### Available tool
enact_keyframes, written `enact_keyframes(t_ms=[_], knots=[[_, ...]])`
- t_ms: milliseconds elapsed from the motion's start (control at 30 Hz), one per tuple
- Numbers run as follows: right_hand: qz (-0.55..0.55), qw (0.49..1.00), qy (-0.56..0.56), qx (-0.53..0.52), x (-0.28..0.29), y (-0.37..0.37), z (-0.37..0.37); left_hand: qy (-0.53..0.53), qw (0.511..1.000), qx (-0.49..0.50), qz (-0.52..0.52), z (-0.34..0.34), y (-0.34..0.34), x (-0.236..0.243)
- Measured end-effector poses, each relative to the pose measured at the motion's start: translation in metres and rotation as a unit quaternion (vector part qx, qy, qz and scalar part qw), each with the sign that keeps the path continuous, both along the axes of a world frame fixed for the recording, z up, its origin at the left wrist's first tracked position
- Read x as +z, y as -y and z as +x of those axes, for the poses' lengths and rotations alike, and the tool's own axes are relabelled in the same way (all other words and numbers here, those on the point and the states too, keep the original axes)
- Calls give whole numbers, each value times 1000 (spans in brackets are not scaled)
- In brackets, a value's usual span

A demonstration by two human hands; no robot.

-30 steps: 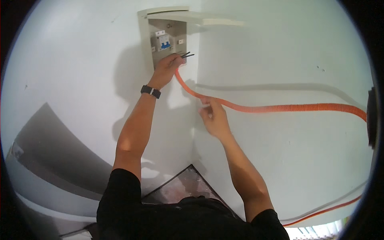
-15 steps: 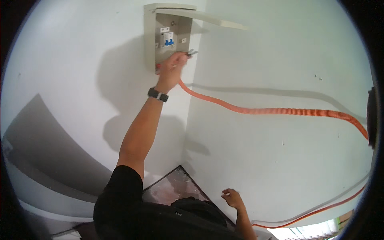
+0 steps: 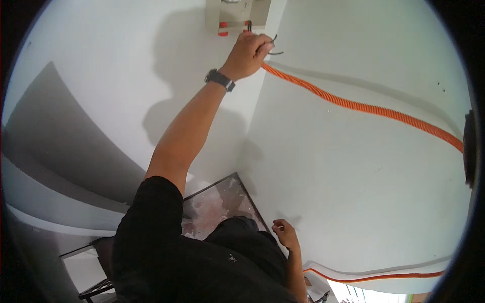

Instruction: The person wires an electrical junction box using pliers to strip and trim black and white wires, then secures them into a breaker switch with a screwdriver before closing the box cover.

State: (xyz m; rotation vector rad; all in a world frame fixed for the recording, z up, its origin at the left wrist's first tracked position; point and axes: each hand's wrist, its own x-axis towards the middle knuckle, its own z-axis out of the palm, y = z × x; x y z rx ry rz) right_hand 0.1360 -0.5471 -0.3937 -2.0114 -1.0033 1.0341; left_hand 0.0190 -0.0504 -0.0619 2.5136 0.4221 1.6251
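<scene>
Near the bottom of the pale electrical box (image 3: 212,15), my left hand (image 3: 248,54) grips the orange corrugated conduit (image 3: 353,103) at its upper end, where black wires (image 3: 277,52) stick out. Red fittings (image 3: 223,29) sit at the box's lower edge. Down by my body, my right hand (image 3: 284,233) is loosely curled with its fingers apart, away from the conduit.
Two white walls (image 3: 353,192) meet in a corner above a dark-edged, stained surface (image 3: 214,197). Curved white ledges (image 3: 60,184) are at the left. A thinner orange conduit (image 3: 379,278) runs low along the right, near a dark object (image 3: 469,149) and a bright opening.
My right hand has released the conduit and dropped beside my body. My left hand stays by the box's bottom. The view has tilted, putting the box higher in the picture.
</scene>
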Motion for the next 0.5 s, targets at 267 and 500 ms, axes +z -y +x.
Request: enact_keyframes(t_ms=[267,500], knots=[[6,994,-16,-103,-38,48,10,122,990,-58,30,6,-27,4],[-155,961,231,-11,-88,194,49,32,995,-93,14,-1,-116,25]])
